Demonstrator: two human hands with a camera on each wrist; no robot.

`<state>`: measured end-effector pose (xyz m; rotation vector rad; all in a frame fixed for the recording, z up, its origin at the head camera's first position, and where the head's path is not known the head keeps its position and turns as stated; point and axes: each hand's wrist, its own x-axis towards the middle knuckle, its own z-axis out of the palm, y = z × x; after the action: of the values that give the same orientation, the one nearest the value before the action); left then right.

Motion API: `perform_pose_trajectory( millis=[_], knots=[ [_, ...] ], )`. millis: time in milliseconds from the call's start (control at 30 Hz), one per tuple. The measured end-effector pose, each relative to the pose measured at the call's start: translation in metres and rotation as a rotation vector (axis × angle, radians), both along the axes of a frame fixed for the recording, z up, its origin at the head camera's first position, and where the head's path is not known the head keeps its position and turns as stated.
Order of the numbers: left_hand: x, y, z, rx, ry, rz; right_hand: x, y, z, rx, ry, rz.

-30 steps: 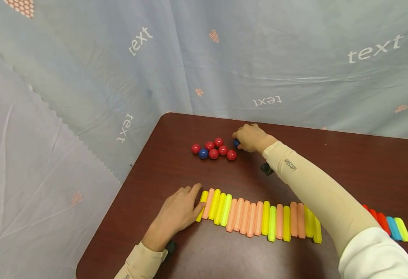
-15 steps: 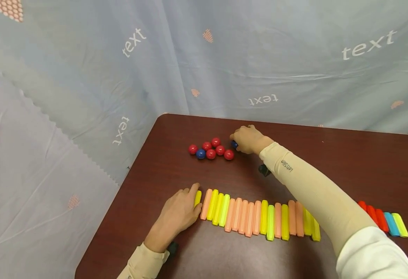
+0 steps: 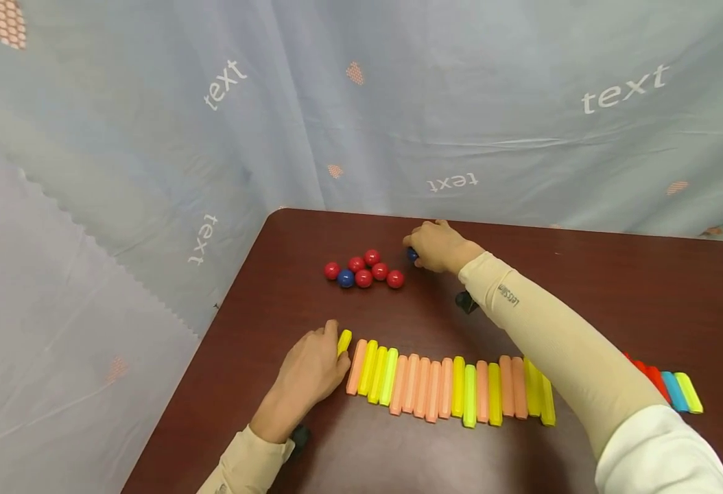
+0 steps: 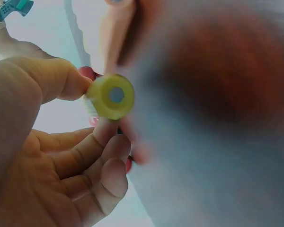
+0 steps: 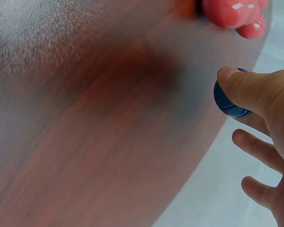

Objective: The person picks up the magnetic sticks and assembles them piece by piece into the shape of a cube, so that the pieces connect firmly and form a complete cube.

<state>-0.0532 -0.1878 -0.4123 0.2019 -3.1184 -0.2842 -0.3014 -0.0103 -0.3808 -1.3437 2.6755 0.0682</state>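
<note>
My left hand point(image 3: 313, 365) pinches a yellow six-sided stick point(image 3: 344, 343) between thumb and fingers at the left end of a row. In the left wrist view the end of that stick faces the camera and shows a round grey centre. The row of salmon, yellow and lime sticks point(image 3: 431, 388) lies side by side, partly behind the right sleeve. Farther back, my right hand point(image 3: 438, 247) holds a dark blue ball point(image 5: 231, 99) between thumb and fingers; other fingers stay spread. Left of it sits a cluster of red balls point(image 3: 380, 272) with one blue ball point(image 3: 346, 278).
Red, blue and lime sticks point(image 3: 676, 391) lie at the right, partly covered by the right arm. The dark wooden table point(image 3: 263, 288) has a rounded back left corner. Behind it hangs a pale blue curtain point(image 3: 398, 123).
My left hand has drawn the yellow stick away from the row, to the left and slightly up. The right hand keeps its hold on the blue ball. The head view has shifted a little.
</note>
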Motion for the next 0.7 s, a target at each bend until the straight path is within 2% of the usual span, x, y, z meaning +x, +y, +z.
perform_pose_trajectory(
  millis=[233, 400, 533, 700],
  knots=[
    [-0.030, 0.010, 0.016, 0.033, -0.034, -0.029, 0.001, 0.017, 0.016, -0.033, -0.010, -0.022],
    [-0.050, 0.019, 0.025, 0.036, -0.029, -0.071, 0.006, 0.030, 0.027, -0.047, 0.022, -0.025],
    [-0.063, 0.028, 0.032, 0.032, -0.014, -0.105, 0.012, 0.036, 0.038, -0.062, 0.037, -0.022],
    [-0.076, 0.040, 0.034, 0.050, -0.002, -0.144, 0.021, 0.040, 0.046, -0.063, 0.044, -0.007]
  ],
)
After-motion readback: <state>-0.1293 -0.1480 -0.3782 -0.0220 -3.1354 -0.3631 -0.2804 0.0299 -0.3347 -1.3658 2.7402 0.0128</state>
